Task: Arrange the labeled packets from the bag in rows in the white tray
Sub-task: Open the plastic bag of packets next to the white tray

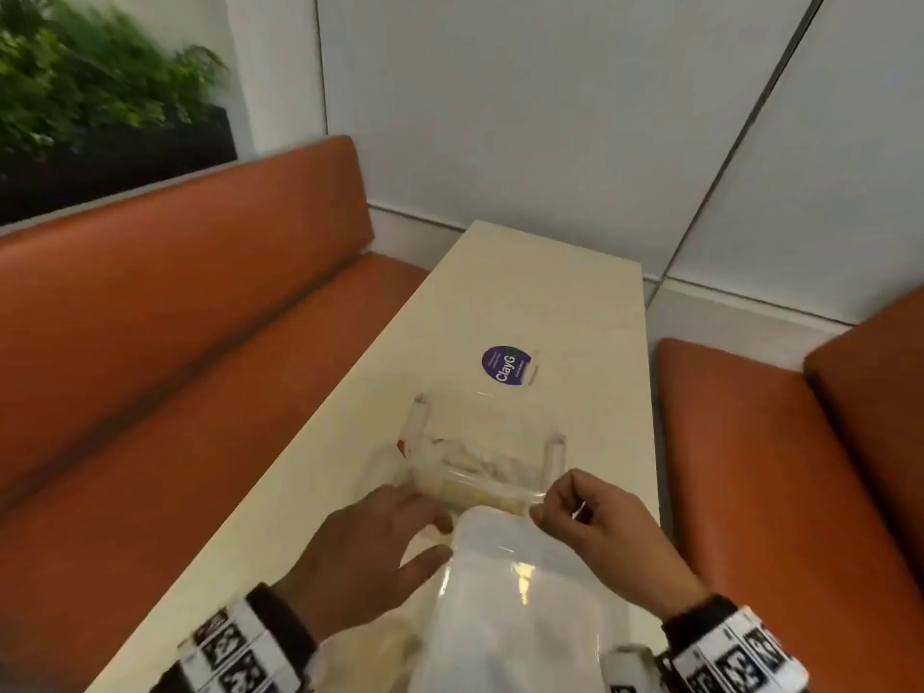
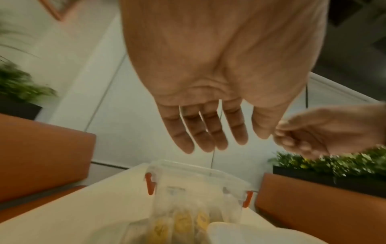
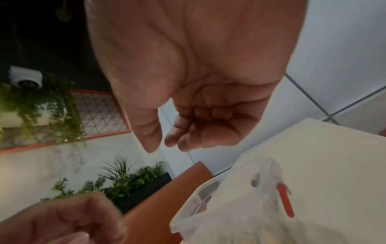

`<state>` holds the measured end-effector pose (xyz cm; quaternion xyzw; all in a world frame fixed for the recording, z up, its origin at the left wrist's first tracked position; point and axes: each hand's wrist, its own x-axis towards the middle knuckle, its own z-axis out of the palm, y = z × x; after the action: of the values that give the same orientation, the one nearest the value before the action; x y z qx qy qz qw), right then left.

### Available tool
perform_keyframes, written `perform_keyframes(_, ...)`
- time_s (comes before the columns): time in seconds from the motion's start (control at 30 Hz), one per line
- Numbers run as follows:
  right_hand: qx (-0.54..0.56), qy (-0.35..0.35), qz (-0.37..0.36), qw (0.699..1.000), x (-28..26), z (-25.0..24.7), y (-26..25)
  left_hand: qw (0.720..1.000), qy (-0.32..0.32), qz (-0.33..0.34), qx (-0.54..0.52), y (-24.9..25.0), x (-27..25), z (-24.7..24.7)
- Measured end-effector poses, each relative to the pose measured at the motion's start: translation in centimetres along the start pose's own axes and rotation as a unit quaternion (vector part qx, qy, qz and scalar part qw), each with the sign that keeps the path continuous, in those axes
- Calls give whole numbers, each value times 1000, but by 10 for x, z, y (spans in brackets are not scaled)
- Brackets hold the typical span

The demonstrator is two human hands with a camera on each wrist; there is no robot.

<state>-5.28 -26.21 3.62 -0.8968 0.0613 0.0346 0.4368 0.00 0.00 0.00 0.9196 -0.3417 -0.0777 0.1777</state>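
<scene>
We hover both hands at the near rim of the tray (image 1: 552,445). Our left hand (image 1: 370,552) is spread and empty; our right hand (image 1: 600,527) pinches the bag (image 1: 510,607), nearest us. Yellow packets (image 2: 181,224) lie just beyond its mouth, inside the tray.

cream table (image 1: 525,302) under clear box (image 1: 485,442)
</scene>
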Motion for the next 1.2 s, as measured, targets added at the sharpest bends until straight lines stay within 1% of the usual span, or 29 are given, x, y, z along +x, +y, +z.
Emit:
perform_keyframes(0.03, -24, -3, -1, 1000, 20, 0, -1, 1000, -15, 8, -13, -5, 17, 4)
perform_keyframes(0.1, -65, -26, 16, 997, 59, -1, -6, 998, -45, 14, 35, -19, 45, 13)
perform_keyframes(0.2, -120, -96, 62, 986, 111, 4, -9, 992, -71, 31, 99, -36, 70, 26)
perform_keyframes(0.3, -193, -182, 108, 958, 151, 14, -7, 988, -56, 55, 136, -46, 72, 39)
perform_keyframes(0.37, -217, -223, 145, 939, 173, 21, -6, 990, -49, 57, 121, -50, 72, 42)
perform_keyframes(0.47, -239, -261, 182, 917, 202, 33, -1, 992, -20, 64, 104, -53, 71, 49)
perform_keyframes(0.53, -248, -279, 198, 907, 216, 43, 2, 993, -8, 57, 100, -53, 71, 53)
perform_keyframes(0.67, -280, -337, 225, 870, 230, 60, 8, 996, -11, 46, 79, -53, 69, 54)
perform_keyframes(0.73, -300, -349, 228, 858, 233, 67, 12, 997, -11, 42, 70, -52, 69, 55)
perform_keyframes(0.83, -339, -353, 213, 845, 235, 74, 16, 997, -6, 38, 64, -51, 66, 56)
perform_keyframes(0.9, -373, -351, 185, 838, 236, 77, 15, 997, -7, 37, 65, -51, 66, 56)
perform_keyframes(0.97, -388, -356, 154, 836, 237, 76, 10, 997, 1, 37, 63, -51, 66, 56)
perform_keyframes(1.03, -383, -356, 135, 842, 237, 72, 5, 997, 16, 42, 56, -52, 65, 55)
perform_keyframes(1.1, -371, -348, 127, 852, 236, 66, 3, 996, 30, 52, 59, -54, 63, 54)
perform_keyframes(1.2, -349, -345, 126, 862, 228, 56, 2, 995, 27, 57, 73, -54, 61, 54)
